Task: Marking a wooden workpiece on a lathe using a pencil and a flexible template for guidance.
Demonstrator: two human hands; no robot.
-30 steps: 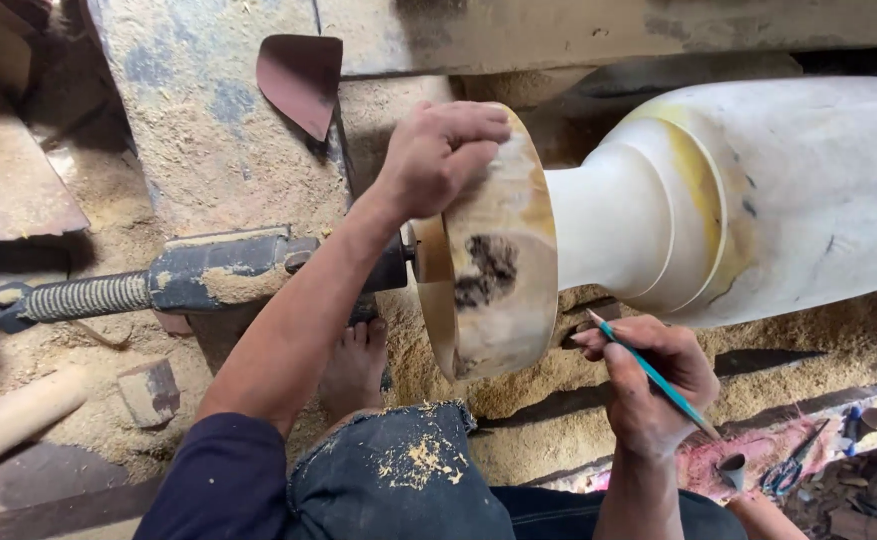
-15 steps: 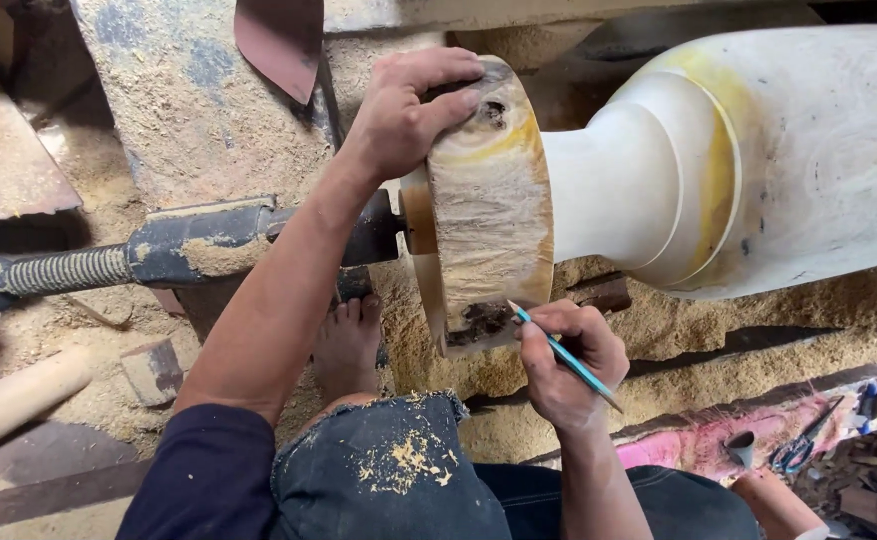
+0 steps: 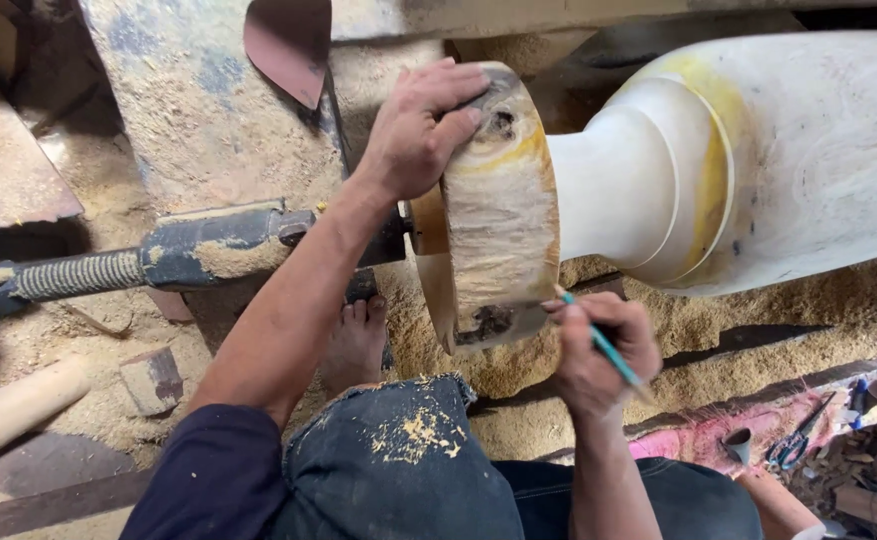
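Sawdust floor (image 3: 738,330); hands gripping workpiece (image 3: 503,215), perhaps.

Dark navy sleeve (image 3: 213,475) pushed up, sawdust-flecked dark jeans (image 3: 408,465) (2 bare forearms, 1 bare foot (image 3: 356,340)).
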